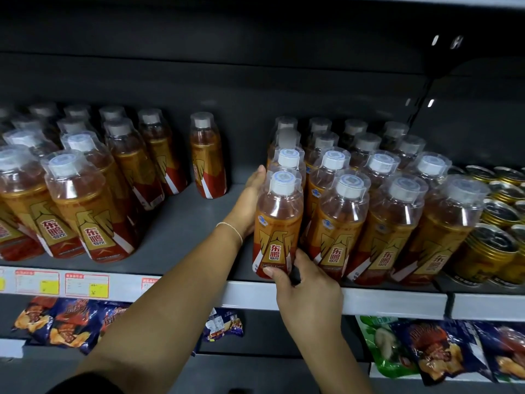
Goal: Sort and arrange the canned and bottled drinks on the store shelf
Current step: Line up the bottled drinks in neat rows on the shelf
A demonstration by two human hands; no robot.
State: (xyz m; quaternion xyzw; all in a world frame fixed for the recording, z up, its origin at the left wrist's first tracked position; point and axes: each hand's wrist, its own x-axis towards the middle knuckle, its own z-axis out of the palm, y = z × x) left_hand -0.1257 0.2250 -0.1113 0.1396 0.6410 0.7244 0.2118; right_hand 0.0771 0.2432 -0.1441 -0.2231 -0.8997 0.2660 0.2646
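Head cam: our right hand (306, 291) grips the base of the front energy-drink bottle (278, 223) at the shelf (181, 223) edge. Meanwhile our left hand (250, 200) presses flat against its side.

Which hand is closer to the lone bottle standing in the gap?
Left. The left hand rests against the bottle row just right of the lone bottle; the right hand grips the front bottle low down at the shelf edge, farther forward.
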